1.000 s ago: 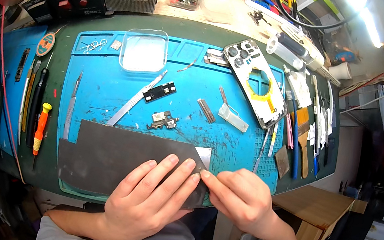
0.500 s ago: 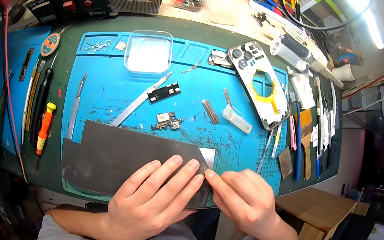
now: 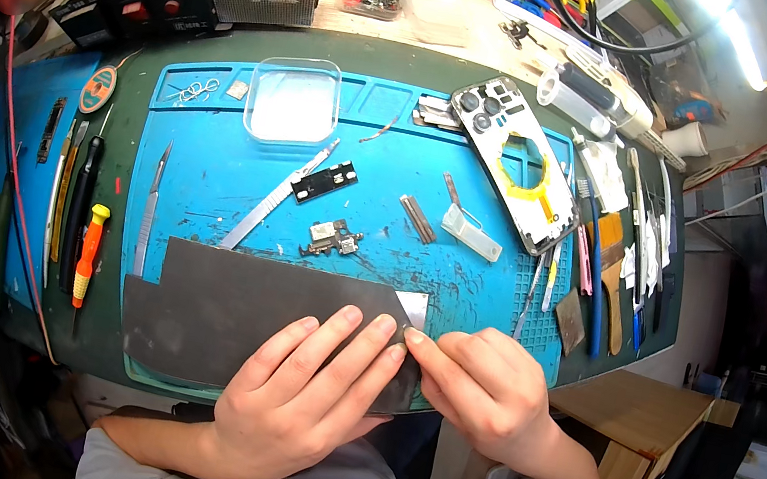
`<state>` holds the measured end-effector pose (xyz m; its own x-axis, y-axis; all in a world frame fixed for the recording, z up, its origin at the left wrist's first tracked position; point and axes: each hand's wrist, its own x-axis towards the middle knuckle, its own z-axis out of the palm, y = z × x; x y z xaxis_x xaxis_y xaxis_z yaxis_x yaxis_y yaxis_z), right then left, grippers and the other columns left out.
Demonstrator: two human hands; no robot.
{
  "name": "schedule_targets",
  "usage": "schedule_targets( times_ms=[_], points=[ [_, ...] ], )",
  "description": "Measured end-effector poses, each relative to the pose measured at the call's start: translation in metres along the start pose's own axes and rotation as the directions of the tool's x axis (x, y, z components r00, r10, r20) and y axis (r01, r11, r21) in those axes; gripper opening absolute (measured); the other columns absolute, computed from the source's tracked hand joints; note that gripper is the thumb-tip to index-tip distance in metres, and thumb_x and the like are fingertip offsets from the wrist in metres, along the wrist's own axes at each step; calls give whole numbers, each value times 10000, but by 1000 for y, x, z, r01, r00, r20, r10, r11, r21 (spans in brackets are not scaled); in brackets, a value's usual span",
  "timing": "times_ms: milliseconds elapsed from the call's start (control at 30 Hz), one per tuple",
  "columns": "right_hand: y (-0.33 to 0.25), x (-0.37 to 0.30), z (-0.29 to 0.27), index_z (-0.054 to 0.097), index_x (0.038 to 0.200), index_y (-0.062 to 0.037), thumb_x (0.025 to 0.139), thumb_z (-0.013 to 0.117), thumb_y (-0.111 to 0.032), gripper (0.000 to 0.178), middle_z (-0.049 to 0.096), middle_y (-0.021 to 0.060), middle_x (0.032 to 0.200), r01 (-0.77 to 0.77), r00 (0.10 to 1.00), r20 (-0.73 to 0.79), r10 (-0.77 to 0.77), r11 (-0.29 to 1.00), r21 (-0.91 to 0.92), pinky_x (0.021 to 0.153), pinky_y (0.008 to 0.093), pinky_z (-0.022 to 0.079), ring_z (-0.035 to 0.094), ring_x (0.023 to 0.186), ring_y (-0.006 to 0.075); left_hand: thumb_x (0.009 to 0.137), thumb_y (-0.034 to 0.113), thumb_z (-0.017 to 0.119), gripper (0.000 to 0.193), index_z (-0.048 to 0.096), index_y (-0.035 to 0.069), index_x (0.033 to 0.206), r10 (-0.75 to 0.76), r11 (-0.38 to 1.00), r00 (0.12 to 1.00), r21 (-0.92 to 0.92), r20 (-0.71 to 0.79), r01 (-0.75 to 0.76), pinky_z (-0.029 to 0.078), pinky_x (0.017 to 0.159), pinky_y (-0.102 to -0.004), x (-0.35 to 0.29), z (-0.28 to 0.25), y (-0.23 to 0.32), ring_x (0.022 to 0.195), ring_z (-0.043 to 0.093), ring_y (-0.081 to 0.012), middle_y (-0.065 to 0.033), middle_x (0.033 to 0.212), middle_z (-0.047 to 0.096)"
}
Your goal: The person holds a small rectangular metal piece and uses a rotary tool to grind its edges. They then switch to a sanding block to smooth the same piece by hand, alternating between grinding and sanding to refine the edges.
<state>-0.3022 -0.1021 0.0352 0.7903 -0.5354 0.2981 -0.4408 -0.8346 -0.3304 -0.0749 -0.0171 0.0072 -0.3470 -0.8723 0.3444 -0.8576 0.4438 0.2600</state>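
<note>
A dark grey matte sheet (image 3: 229, 315), like sandpaper, lies along the near edge of the blue repair mat (image 3: 387, 220). My left hand (image 3: 311, 370) rests flat on its right part, fingers stretched out and pressing down. At the sheet's right edge my right hand (image 3: 484, 394) is closed in a pinch, its fingertips close to my left fingertips; whatever is between them is too small or hidden to make out. A silvery-white flat piece (image 3: 413, 307) shows beside the sheet's slanted corner. Beyond the sheet lie a small electronic part (image 3: 333, 238), a black bracket (image 3: 323, 182) and a scalpel-like handle (image 3: 272, 206).
An opened phone housing (image 3: 516, 165) lies at the far right of the mat, near a clear plastic piece (image 3: 472, 234). A clear square box (image 3: 293, 101) stands at the back. Screwdrivers, including an orange-yellow one (image 3: 88, 256), lie left; brushes and tweezers (image 3: 620, 249) lie right.
The pinching right hand has moved very slightly up and left along the sheet's edge. The left hand stays flat on the sheet. The whole view has shifted a little.
</note>
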Motion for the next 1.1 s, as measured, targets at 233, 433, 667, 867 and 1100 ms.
schedule_targets(
  times_ms=[233, 433, 667, 867, 1100],
  points=[
    [3, 7, 0, 761, 1200, 79, 727, 771, -1, 480, 633, 71, 945, 19, 1000, 14, -19, 1000, 2, 604, 313, 498, 583, 707, 189, 993, 492, 709, 491, 782, 136, 1323, -13, 1000, 1000, 21, -23, 14, 480, 1137, -433, 0, 2, -1, 1364, 640, -270, -53, 1438, 722],
    [4, 7, 2, 760, 1207, 79, 725, 768, 3, 488, 637, 77, 946, 13, 1000, -2, -13, 1000, 8, 595, 319, 493, 579, 700, 191, 989, 484, 719, 486, 782, 136, 1321, -18, 1000, 1000, 14, -24, 19, 484, 1131, -432, 1, 1, 0, 1363, 640, -269, -51, 1437, 723],
    [1, 3, 2, 761, 1207, 79, 731, 761, 0, 482, 640, 79, 955, -2, 1000, -13, 2, 1000, -1, 596, 313, 492, 589, 705, 196, 999, 489, 705, 484, 781, 136, 1320, -8, 1000, 1000, 6, -10, 8, 484, 1136, -433, 1, 0, -1, 1360, 642, -270, -52, 1439, 722],
    [0, 3, 0, 760, 1209, 79, 744, 754, 1, 472, 639, 81, 959, -3, 1000, -4, 3, 1000, -6, 599, 312, 495, 590, 702, 198, 1004, 495, 697, 488, 779, 136, 1325, -4, 1000, 1000, 8, -11, 4, 485, 1136, -435, 0, 1, 0, 1365, 640, -272, -55, 1451, 716],
    [-1, 2, 0, 761, 1208, 73, 740, 762, 7, 472, 639, 79, 939, -19, 1000, -1, 19, 1000, -3, 598, 314, 496, 589, 696, 199, 1002, 489, 696, 486, 781, 135, 1324, 2, 1000, 1000, 1, -14, -2, 485, 1135, -433, -1, 2, 0, 1369, 635, -271, -55, 1454, 715]
  ],
)
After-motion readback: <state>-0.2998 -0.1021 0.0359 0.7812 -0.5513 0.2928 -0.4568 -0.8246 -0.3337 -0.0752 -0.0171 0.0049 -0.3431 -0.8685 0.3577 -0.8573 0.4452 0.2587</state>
